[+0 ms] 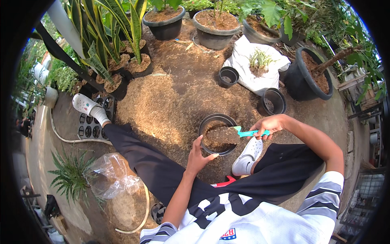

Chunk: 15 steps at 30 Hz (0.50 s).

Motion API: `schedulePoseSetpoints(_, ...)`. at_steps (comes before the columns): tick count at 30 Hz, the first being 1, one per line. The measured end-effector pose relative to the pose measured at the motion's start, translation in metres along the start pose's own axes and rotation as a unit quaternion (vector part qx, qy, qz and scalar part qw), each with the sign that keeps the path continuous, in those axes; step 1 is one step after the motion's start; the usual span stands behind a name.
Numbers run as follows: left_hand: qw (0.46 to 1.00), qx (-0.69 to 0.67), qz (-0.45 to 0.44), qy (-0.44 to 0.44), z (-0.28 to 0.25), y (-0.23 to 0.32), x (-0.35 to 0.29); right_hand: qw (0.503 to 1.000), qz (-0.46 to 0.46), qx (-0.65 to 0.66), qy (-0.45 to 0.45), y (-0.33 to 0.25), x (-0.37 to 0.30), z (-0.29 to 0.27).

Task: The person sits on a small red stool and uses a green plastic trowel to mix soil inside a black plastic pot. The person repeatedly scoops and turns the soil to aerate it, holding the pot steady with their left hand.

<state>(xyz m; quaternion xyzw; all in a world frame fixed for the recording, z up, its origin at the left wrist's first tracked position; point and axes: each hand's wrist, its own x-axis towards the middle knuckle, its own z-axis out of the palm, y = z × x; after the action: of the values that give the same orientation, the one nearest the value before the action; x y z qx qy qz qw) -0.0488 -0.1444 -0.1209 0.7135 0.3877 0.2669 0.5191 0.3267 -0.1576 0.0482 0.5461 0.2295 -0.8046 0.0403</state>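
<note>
A black plastic pot [201, 127] with brown soil mix in it stands on the ground between my legs. My right hand [269, 125] is closed round the turquoise handle of a hand trowel [251, 133]. The trowel's blade, heaped with loose brown mix, reaches left over the pot's mouth. At the pot's near left side is my left hand [197, 156], fingers and thumb spread apart along the rim, seeming to touch it. Just in front of me lies a red tool [224, 181], partly hidden by my trouser leg.
Loose mix [152, 103] covers the ground ahead. Small black pots [228, 76] and a white sack [239, 61] with a grassy plant sit at the right. Large planters stand behind. At the left are a black tray [109, 106], a clear plastic bag [113, 175], a fern-like plant [70, 175] and a hose [146, 205].
</note>
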Motion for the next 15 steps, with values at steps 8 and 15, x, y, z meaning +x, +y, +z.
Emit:
schedulePoseSetpoints(8,1.0,0.02,0.022,0.008,0.002,-0.003,0.0,0.981,0.027,-0.18,0.068,-0.021,-0.014,0.009)
schedulePoseSetpoints(15,0.998,0.049,0.041,0.013,0.002,-0.007,0.0,0.764,-0.162,-0.545,0.305,-0.048,-0.041,0.05)
